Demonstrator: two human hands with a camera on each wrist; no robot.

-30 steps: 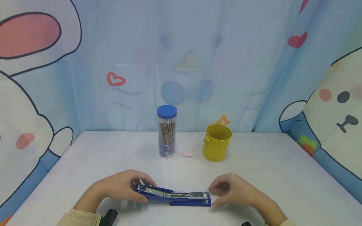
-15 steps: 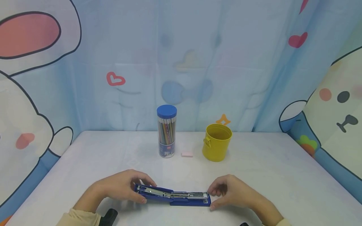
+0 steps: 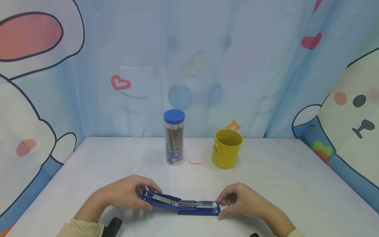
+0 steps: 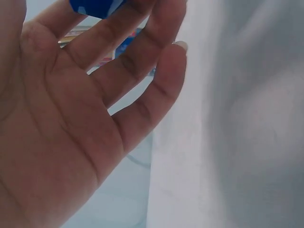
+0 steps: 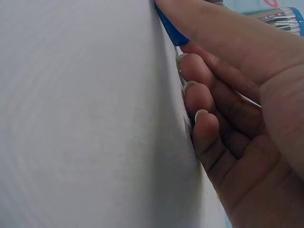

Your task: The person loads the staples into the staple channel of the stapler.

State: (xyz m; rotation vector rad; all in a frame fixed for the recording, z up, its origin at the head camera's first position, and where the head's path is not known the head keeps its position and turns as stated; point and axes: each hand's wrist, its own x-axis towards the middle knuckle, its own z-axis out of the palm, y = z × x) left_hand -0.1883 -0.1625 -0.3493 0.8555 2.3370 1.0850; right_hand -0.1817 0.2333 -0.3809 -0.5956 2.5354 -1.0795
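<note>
A blue stapler (image 3: 197, 210) lies folded wide open, its metal staple channel showing. My left hand (image 3: 125, 194) holds the raised left part between thumb and fingers. At the other end, my right hand (image 3: 244, 200) pinches the part lying on the table, thumb in front and index finger behind. In the left wrist view a blue end of the stapler (image 4: 97, 5) shows at the top, beyond the palm. The right wrist view has a blue corner of the stapler (image 5: 172, 28) between thumb and index finger, with the other fingers curled near the tabletop.
Behind the stapler stand a clear tube of pencils (image 3: 174, 138) with a blue lid and a yellow bucket (image 3: 226, 151). A small pink eraser (image 3: 195, 161) lies between them. The white table (image 3: 142, 151) ends at a patterned blue curtain (image 3: 142, 108).
The left part of the stapler has risen slightly with my left hand. My right hand has shifted a little left onto the stapler's right end.
</note>
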